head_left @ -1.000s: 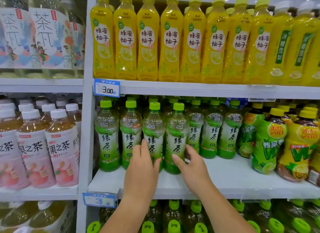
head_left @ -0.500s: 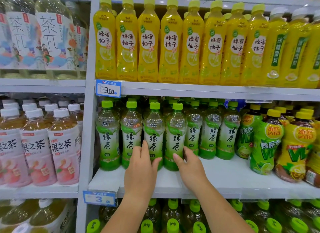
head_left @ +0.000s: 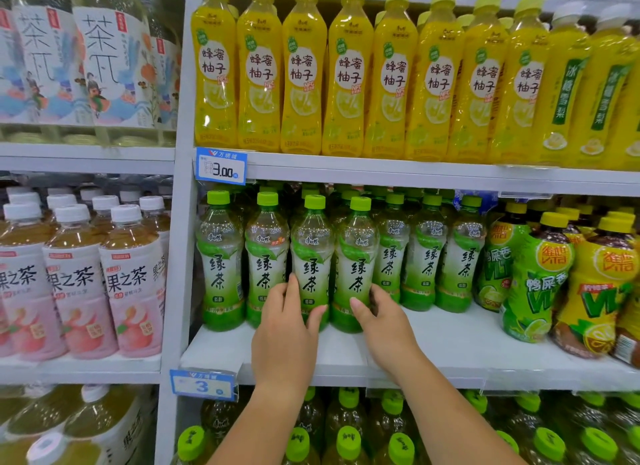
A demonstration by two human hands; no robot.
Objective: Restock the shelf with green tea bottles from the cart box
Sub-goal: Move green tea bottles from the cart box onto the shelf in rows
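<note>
Two green tea bottles stand upright at the front of the middle shelf, long axes vertical, green caps pointing to 12 o'clock and labels facing the camera. The left hand wraps the base of the third green tea bottle from the left, thumb at about 3 o'clock on its lower label and fingers curled round its left side. The right hand grips the base of the fourth green tea bottle, thumb pressed on the front at about 9 o'clock and fingers behind on the right. The two held bottles stand just beside each other (their sides look to be touching, though the thumbs hide the bases). To 9 o'clock of them stand two more of the same bottles, flush in the row. To 3 o'clock, three others sit further back. A blue price tag hangs at 11 o'clock, under the yellow bottles filling the shelf above.
</note>
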